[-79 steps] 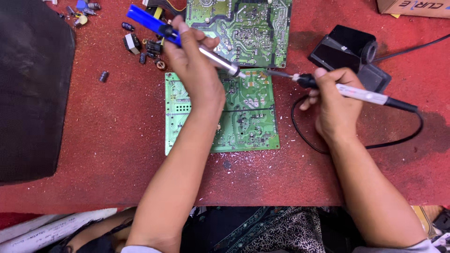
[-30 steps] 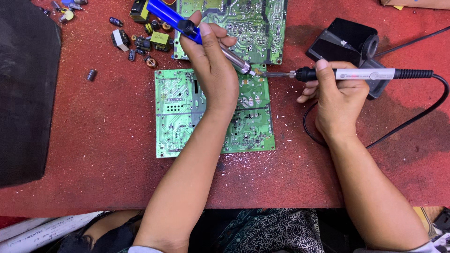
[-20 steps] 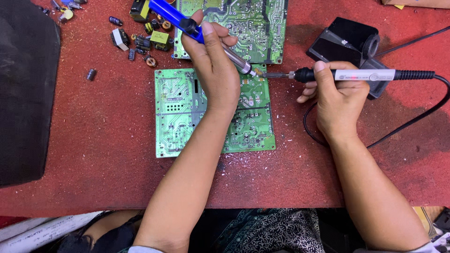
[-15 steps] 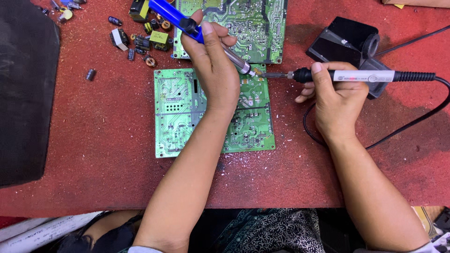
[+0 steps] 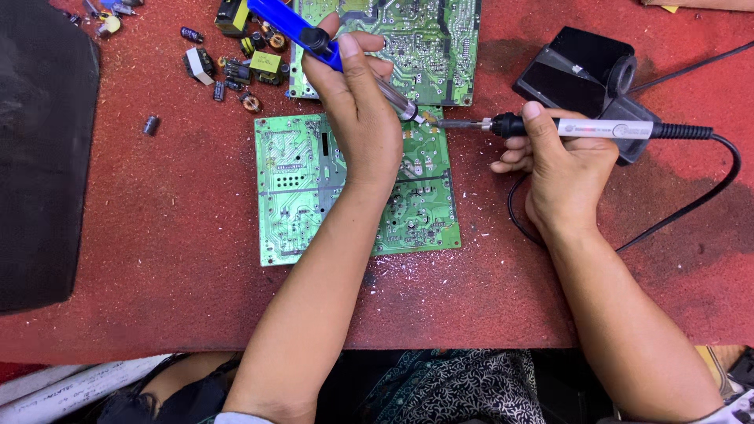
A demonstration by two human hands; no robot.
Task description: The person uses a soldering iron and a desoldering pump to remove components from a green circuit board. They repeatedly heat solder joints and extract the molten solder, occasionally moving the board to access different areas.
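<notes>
A green circuit board [image 5: 298,188] lies solder side up on the red table. My left hand [image 5: 357,110] grips a blue desoldering pump [image 5: 294,25], its metal tip resting on the board's upper right corner. My right hand [image 5: 561,169] holds a soldering iron [image 5: 585,128] with a grey handle and black cable; the iron's tip meets the pump's tip at the same spot on the board. A second green circuit board [image 5: 408,39] lies just behind the first.
A black soldering iron stand [image 5: 581,67] sits at the back right. Loose capacitors and coils [image 5: 236,67] are scattered at the back left. A large black panel [image 5: 39,157] covers the left side. The iron's cable [image 5: 691,208] loops on the right.
The view has shifted slightly since the oldest frame, and both tools have closed in on the board's upper right corner. Over the last second both hands have stayed nearly still.
</notes>
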